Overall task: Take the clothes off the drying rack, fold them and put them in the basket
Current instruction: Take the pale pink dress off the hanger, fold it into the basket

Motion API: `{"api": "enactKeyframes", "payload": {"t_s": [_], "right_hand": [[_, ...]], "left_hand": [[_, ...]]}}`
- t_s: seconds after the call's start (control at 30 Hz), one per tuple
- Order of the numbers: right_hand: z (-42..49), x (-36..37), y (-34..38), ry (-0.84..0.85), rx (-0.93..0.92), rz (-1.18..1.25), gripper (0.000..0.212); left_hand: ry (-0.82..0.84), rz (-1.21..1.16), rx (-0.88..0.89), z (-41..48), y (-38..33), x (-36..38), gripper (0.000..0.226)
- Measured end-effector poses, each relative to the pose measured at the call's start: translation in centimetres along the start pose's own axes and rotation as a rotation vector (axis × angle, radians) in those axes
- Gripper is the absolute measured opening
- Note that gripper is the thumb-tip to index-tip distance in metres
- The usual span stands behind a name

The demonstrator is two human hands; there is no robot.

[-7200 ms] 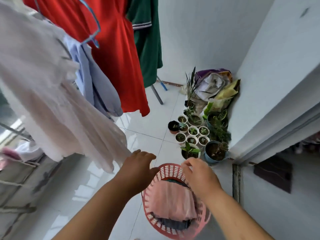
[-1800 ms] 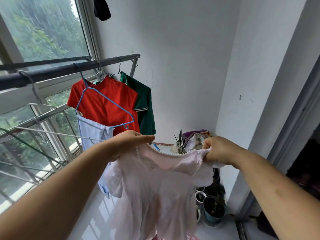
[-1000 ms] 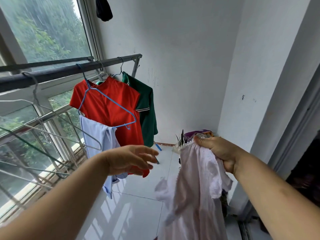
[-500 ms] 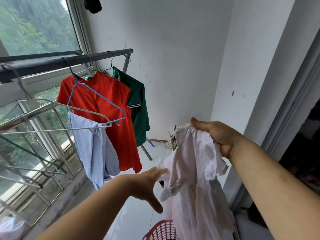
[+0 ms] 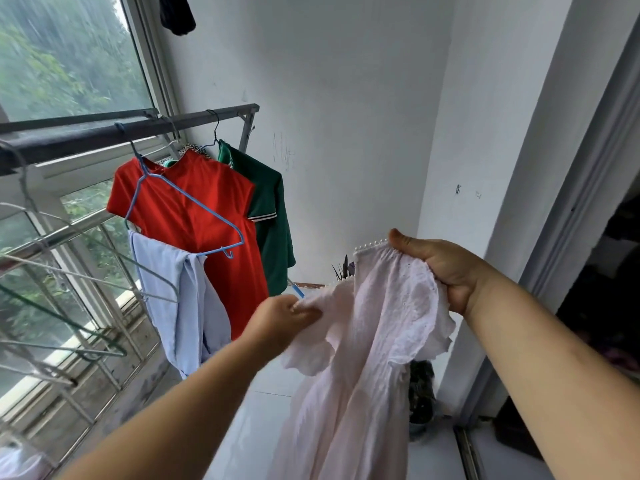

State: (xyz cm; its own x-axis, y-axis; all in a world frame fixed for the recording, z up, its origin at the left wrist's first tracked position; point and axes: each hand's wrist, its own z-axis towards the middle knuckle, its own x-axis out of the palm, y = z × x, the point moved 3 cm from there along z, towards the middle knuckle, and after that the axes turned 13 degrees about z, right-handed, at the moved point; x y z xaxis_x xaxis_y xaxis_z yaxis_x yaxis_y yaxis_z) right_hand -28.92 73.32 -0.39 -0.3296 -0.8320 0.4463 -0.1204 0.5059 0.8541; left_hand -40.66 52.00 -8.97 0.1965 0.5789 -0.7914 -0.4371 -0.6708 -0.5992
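A pale pink dress [image 5: 367,344] with a beaded neckline hangs in the air in front of me. My right hand [image 5: 440,268] grips its top at the neckline. My left hand [image 5: 280,320] pinches a ruffled sleeve edge lower on the left. On the dark rail of the drying rack [image 5: 131,131] still hang a red dress [image 5: 204,233], a green shirt [image 5: 270,223] behind it and a light blue garment [image 5: 180,299] draped on a blue hanger [image 5: 194,209]. The basket is out of view.
Empty wire hangers [image 5: 79,271] stick out from the window grille at left. A potted plant [image 5: 420,393] stands by the wall behind the dress. White tiled floor [image 5: 252,427] lies below, a sliding door frame [image 5: 568,202] at right.
My left hand let go of the dress, swung down, then reached in and caught the sleeve edge. My right hand kept hold of the neckline throughout. The view tilted up, hiding the basket.
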Motion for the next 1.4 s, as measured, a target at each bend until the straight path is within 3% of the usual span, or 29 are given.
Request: {"api": "enactKeyframes", "payload": {"t_s": [0.13,0.23,0.33,0.4,0.5,0.6,0.83,1.1,1.27,1.33,1.4], "right_hand": [[-0.3,-1.8,-0.3,-0.080,-0.046,-0.133,0.051],[-0.2,-2.0,-0.9,-0.095,-0.061,-0.170,0.053],[0.3,-1.4,-1.3,-0.161,-0.073,-0.150,0.037],[0.6,-0.8,-1.4,-0.230,-0.081,-0.122,0.023],[1.2,0.0,-1.2,-0.355,-0.153,-0.127,0.026],[1.7,1.8,-1.4,-0.368,-0.223,-0.146,0.027],[2.4,7.5,-2.2,-0.060,-0.222,-0.005,0.007],[2.0,7.8,-1.9,-0.050,-0.283,-0.075,0.026],[1.9,7.5,-1.6,-0.059,-0.297,-0.077,0.024],[2.2,7.2,-1.8,-0.095,-0.317,-0.119,0.031],[2.5,7.1,-2.1,-0.111,-0.333,-0.153,0.032]], "left_hand": [[-0.030,-0.214,-0.171,1.4,1.4,-3.7,0.028],[0.142,-0.201,-0.144,1.9,0.8,-5.5,0.034],[0.269,-0.172,-0.211,2.0,-0.8,-6.6,0.030],[0.277,-0.203,-0.325,2.1,-1.6,-7.1,0.040],[0.254,-0.372,-0.437,2.4,-2.5,-7.2,0.046],[0.214,-0.442,-0.403,2.5,-4.0,-7.1,0.038],[0.230,-0.338,-0.209,1.8,-8.1,-7.3,0.033],[0.193,-0.308,-0.142,1.5,-8.7,-8.4,0.016],[0.313,-0.487,-0.073,0.9,-8.5,-8.5,0.027],[0.383,-0.418,0.017,0.6,-8.6,-8.5,0.030],[0.321,-0.227,0.070,0.5,-8.9,-8.2,0.025]]}}
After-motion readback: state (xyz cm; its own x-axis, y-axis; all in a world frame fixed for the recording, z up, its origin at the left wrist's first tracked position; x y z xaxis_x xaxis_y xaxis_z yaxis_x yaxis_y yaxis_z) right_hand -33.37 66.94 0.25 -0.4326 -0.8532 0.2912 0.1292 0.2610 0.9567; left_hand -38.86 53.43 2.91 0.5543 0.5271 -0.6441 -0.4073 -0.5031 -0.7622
